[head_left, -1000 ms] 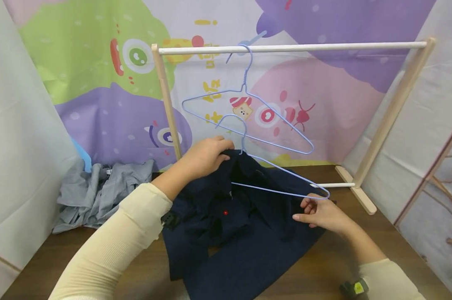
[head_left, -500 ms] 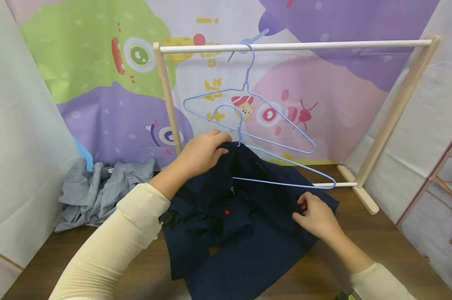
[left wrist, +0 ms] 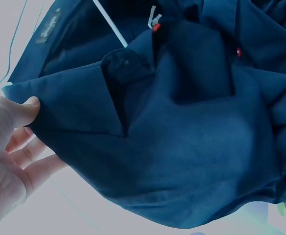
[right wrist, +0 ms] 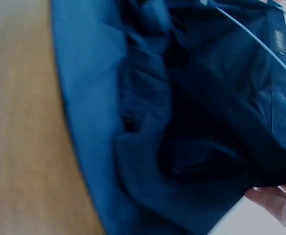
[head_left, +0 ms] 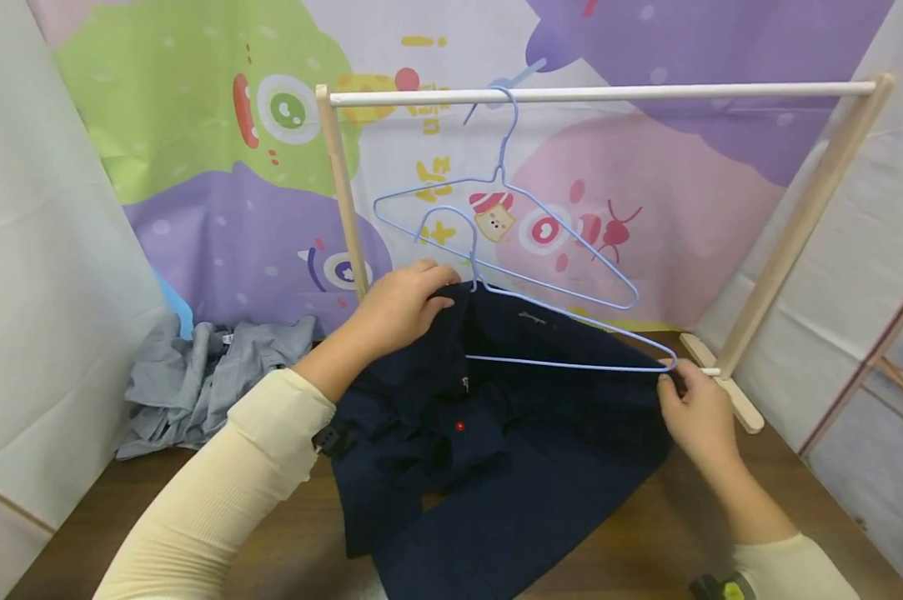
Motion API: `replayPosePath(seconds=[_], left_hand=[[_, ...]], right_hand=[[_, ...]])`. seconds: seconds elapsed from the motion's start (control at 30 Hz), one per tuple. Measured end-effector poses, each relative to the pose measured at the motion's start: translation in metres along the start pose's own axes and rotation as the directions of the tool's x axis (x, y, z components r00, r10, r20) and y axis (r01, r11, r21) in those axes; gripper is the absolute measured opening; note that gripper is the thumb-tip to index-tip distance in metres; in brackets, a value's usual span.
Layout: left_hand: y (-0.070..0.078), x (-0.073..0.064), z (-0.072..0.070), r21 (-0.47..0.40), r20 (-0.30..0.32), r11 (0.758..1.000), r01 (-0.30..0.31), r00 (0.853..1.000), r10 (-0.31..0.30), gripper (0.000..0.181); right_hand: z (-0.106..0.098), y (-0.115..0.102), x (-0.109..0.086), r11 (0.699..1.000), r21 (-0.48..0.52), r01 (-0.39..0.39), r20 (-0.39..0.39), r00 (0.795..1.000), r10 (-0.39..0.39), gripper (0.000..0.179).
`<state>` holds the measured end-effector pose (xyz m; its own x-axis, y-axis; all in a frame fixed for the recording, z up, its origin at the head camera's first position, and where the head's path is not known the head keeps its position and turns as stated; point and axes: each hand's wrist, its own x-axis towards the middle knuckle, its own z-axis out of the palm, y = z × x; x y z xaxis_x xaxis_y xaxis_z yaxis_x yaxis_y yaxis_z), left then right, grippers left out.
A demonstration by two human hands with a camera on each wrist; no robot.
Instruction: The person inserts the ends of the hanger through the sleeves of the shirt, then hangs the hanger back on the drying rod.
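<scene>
Fingers (left wrist: 41,170) on garment (head_left: 526,500) near possible grey shirt (head_left: 188,387)

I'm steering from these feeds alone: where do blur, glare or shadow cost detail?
Head: fairly sharp, but folds of the dark garment sink into near-black; left wrist: the background behind the left hand is washed out nearly white; right wrist: the table is blurred, and shadow swallows much of the garment's inside.

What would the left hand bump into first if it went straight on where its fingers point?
Beyond the navy garment it pinches, the left hand would probably meet the lower blue hanger first, near its neck, though depth there is unclear.
</scene>
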<state>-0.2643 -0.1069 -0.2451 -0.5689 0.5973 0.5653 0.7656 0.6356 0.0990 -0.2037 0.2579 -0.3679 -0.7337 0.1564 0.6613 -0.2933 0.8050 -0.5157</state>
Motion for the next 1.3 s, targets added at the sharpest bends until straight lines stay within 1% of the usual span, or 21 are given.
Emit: replayPosePath(seconds=[0.07,0.13,0.23,0.33,0.4,0.5,0.57,0.67,0.73,0.8,0.93,1.03,1.13,1.23,1.3], left_hand=[[-0.001,0.000,0.001,0.010,-0.004,1.000,-0.002,1.000,0.002,0.019],[-0.002,0.000,0.002,0.027,-0.010,1.000,-0.006,1.000,0.006,0.020],[-0.002,0.000,0.004,0.074,-0.029,0.997,-0.012,0.999,0.014,0.018],[0.000,-0.001,0.008,0.148,-0.039,0.989,-0.029,0.999,0.035,0.015],[0.002,-0.001,0.012,0.205,-0.039,0.977,-0.051,0.997,0.060,0.012],[0.005,-0.002,0.017,0.283,-0.032,0.954,-0.094,0.994,0.108,0.006],[0.006,-0.003,0.021,0.326,-0.035,0.938,-0.119,0.990,0.138,0.008],[0.009,-0.004,0.026,0.364,-0.048,0.921,-0.140,0.984,0.169,0.012],[0.010,-0.004,0.029,0.375,-0.062,0.916,-0.141,0.982,0.177,0.013],[0.011,-0.004,0.031,0.375,-0.080,0.917,-0.133,0.981,0.175,0.013],[0.014,-0.004,0.036,0.354,-0.112,0.930,-0.098,0.983,0.146,0.009],[0.018,-0.004,0.039,0.328,-0.123,0.943,-0.060,0.987,0.106,0.005],[0.024,-0.004,0.042,0.302,-0.117,0.953,-0.028,0.991,0.066,0.005],[0.029,-0.004,0.044,0.284,-0.103,0.959,-0.013,0.994,0.044,0.006],[0.031,-0.004,0.046,0.276,-0.098,0.961,-0.009,0.994,0.037,0.006]], right_hand=[[-0.010,-0.001,0.005,0.998,0.050,-0.045,-0.010,0.999,0.046,0.018],[-0.020,-0.002,0.011,0.994,0.088,-0.066,-0.009,0.998,0.068,0.019],[-0.034,-0.002,0.017,0.990,0.124,-0.061,0.029,0.998,0.058,0.021],[-0.045,-0.002,0.020,0.995,0.090,-0.043,0.052,0.998,0.038,0.020],[-0.050,-0.002,0.021,0.997,0.069,-0.041,0.060,0.998,0.037,0.020],[-0.056,-0.005,0.020,0.998,0.037,-0.041,0.049,0.998,0.039,0.019],[-0.060,-0.008,0.019,0.999,0.033,-0.039,0.041,0.998,0.038,0.019],[-0.063,-0.015,0.018,0.999,0.041,-0.027,0.021,0.999,0.026,0.017],[-0.062,-0.020,0.016,0.997,0.077,-0.009,0.010,1.000,0.008,0.016],[-0.061,-0.027,0.013,0.993,0.114,0.013,0.006,1.000,-0.014,0.015],[-0.053,-0.042,0.005,0.980,0.187,0.061,0.037,0.997,-0.070,0.017],[-0.044,-0.054,0.000,0.978,0.181,0.108,0.057,0.991,-0.120,0.019],[-0.033,-0.063,-0.004,0.974,0.148,0.171,0.051,0.982,-0.180,0.020],[-0.019,-0.071,-0.009,0.963,0.135,0.231,0.051,0.969,-0.240,0.021],[-0.011,-0.076,-0.012,0.955,0.144,0.260,0.064,0.960,-0.271,0.021]])
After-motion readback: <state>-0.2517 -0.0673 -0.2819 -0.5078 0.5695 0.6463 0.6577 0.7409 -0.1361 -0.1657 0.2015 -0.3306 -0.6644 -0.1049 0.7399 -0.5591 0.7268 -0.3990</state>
